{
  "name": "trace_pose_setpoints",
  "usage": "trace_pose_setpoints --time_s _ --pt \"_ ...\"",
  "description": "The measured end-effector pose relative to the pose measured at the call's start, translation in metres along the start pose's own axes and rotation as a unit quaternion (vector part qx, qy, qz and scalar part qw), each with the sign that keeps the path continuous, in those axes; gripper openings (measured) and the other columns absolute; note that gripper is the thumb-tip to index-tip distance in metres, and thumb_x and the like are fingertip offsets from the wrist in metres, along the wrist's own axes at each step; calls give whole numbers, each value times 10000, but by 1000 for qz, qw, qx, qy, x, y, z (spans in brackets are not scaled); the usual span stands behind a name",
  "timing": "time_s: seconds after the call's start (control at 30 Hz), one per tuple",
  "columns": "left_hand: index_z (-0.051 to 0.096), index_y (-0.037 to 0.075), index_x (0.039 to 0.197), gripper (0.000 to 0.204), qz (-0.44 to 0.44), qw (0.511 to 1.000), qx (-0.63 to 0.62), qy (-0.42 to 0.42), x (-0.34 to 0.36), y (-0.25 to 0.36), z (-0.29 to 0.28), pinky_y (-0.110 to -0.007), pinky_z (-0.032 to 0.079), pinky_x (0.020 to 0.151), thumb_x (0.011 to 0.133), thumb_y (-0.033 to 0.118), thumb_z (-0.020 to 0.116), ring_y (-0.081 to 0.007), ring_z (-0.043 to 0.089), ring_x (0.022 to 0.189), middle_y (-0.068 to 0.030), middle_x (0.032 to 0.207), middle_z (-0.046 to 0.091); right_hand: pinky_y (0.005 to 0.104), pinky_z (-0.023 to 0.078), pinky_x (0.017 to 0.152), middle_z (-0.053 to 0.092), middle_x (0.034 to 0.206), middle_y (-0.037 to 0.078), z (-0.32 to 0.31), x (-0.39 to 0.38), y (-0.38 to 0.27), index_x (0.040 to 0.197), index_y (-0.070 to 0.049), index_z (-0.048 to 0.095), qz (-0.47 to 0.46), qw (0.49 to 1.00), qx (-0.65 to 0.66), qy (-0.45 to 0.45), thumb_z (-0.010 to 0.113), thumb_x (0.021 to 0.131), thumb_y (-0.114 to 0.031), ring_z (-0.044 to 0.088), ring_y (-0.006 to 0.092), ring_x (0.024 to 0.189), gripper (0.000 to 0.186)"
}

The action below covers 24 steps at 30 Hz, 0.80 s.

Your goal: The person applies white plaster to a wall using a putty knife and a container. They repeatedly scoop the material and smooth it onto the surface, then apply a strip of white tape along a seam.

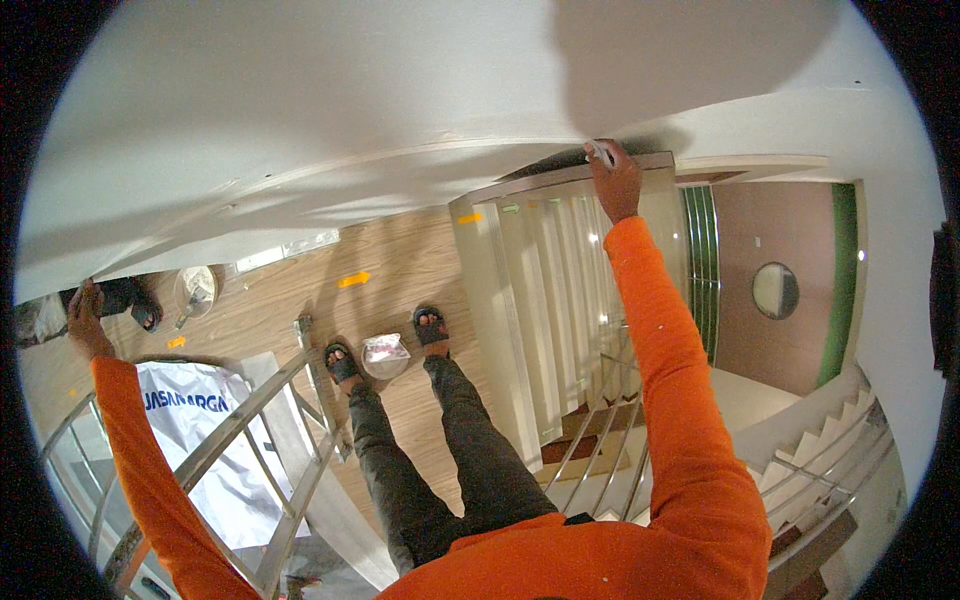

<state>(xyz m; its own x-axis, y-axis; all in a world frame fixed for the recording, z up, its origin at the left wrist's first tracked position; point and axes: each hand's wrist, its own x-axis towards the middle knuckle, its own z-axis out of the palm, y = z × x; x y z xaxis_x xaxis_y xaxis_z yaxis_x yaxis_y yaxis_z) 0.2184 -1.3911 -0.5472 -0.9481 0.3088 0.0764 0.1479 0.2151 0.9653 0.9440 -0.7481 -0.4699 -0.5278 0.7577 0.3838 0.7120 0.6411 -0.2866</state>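
Note:
Both arms, in orange sleeves, reach out wide toward a pale wall surface (330, 90). My right hand (617, 185) is closed at the upper right, near the top end of a brown-edged panel (655, 162). A small white piece (600, 152) shows between its fingers; its exact kind is unclear. At the far left my left hand (88, 320) is raised with its fingers pinched against the lower edge of the wall surface. What it holds, if anything, is too small to make out. A thin pale ridge (400, 150) runs along the wall between the two hands.
Metal railings (240, 440) stand at lower left, beside a white printed sheet (190, 410). A bucket (385, 358) sits between my sandalled feet on the wood-look floor (400, 260). Another tub (197, 290) is near a person's foot (146, 315). Stairs (840, 440) lie at right.

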Motion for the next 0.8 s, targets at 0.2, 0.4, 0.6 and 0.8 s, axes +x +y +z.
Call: trace_pose_setpoints --time_s 0.2,0.4,0.6,0.8 --pt "645 -61 1207 302 -5 998 -55 -1 -5 -3 0 -320 575 931 929 57 640 -231 675 1065 -149 1173 686 413 512 755 730 887 132 1 3 1 1050 -99 709 13 1000 -13 15 697 907 -352 686 327 798 290" --pt "656 -35 1165 275 56 998 33 9 -2 -2 -40 -348 620 829 916 80 674 -260 708 963 -171 1088 702 436 479 895 724 998 97 23 6 27 1182 -173 691 -7 997 -77 -8 695 902 -358 680 293 929 335" --pt "643 42 946 260 -21 992 33 120 -43 58 39 -276 533 491 820 186 820 -164 653 570 -87 794 699 463 442 999 635 1281 55 24 -1 80 1246 -241 688 -73 987 -130 -65 630 931 -253 609 313 1149 320" --pt "648 119 945 183 -189 950 -163 187 -71 86 76 -286 475 495 838 189 779 -156 635 605 -44 837 674 441 501 902 610 1346 35 22 0 84 1336 -276 623 -148 918 -359 -85 651 937 -330 636 308 1089 404"
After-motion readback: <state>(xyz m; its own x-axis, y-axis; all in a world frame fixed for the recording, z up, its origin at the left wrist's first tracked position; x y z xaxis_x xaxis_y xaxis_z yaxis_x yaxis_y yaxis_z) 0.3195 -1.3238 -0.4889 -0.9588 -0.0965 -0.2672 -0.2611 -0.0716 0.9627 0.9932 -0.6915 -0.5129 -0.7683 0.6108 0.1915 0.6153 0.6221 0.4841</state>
